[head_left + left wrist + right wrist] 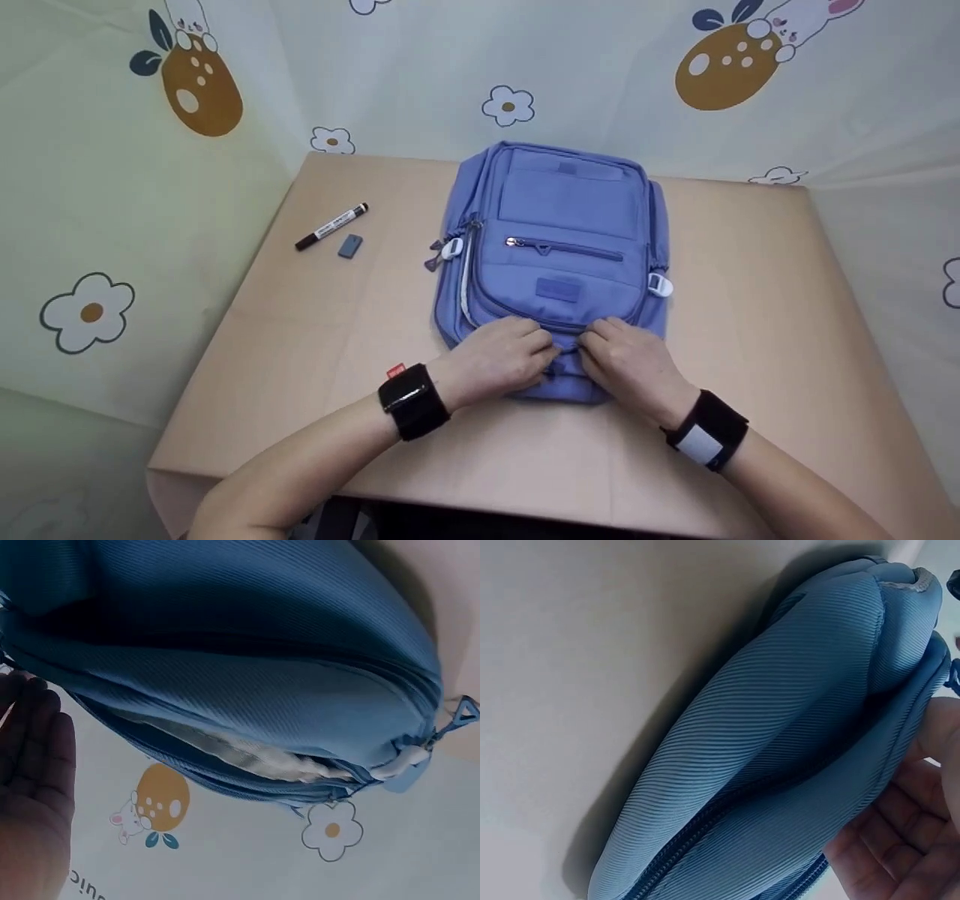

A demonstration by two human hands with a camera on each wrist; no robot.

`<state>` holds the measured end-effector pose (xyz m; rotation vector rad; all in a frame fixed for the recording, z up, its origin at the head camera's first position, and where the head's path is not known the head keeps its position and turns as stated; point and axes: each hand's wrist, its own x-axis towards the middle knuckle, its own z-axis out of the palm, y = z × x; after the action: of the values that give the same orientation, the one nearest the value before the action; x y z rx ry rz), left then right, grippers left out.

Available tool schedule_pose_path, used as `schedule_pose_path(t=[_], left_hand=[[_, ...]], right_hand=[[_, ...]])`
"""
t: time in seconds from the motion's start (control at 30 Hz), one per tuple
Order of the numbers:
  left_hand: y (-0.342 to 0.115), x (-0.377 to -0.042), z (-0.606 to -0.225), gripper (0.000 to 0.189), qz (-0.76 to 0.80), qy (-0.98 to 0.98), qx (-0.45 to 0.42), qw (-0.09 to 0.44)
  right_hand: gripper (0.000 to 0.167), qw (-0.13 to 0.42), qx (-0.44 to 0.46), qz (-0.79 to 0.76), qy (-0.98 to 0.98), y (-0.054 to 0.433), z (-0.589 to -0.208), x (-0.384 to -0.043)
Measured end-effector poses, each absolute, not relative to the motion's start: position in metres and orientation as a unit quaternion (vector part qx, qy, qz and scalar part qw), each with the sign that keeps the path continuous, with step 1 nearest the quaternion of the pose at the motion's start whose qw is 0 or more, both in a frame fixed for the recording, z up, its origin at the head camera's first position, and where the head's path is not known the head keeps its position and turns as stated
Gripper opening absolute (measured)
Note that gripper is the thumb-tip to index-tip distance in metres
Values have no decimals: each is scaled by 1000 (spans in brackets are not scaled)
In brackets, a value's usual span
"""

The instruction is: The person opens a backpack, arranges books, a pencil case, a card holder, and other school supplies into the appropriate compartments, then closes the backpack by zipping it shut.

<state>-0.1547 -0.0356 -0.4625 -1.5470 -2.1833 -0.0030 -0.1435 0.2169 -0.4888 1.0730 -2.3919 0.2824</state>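
A blue backpack (566,202) lies flat on the table with its front pocket facing up. At its near end, my left hand (502,352) pinches the fabric by the front pocket's lower edge with curled fingers. Just across from it, my right hand (630,367) grips the same part; thumb and fingers meet around a fabric edge in the right wrist view. A curved zipper runs open along the pocket's left side, and pale lining (262,757) shows through the gap in the left wrist view. The left thumb is hidden there.
A black-and-white marker (331,226) and a small grey-blue block (350,246) lie left of the backpack on the brown-covered table (750,300). White buckles (660,285) stick out at the bag's sides. Patterned cloth (420,75) hangs behind and beside the table.
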Motion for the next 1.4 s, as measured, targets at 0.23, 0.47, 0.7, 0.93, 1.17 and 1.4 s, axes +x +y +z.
schedule_pose_path(t=[0.23, 0.47, 0.7, 0.93, 1.17, 1.4], left_hand=[[-39, -150, -465, 12, -21, -809, -544, 222], [-57, -151, -467, 7, -97, -820, -523, 209], [-67, -151, -470, 6, -130, -830, -497, 215], [-81, -150, -470, 9, -134, -848, -468, 212], [-104, -151, -470, 14, -131, -867, -429, 217], [-118, -154, -476, 7, -172, -870, -401, 229]], right_hand=[[5, 241, 398, 112, -878, 215, -488, -144], [4, 240, 389, 113, -882, 217, -486, -143], [2, 241, 389, 121, -881, 218, -487, -142], [4, 252, 393, 135, -874, 220, -487, -141], [4, 246, 393, 132, -876, 220, -485, -141], [8, 243, 396, 130, -876, 218, -485, -142]])
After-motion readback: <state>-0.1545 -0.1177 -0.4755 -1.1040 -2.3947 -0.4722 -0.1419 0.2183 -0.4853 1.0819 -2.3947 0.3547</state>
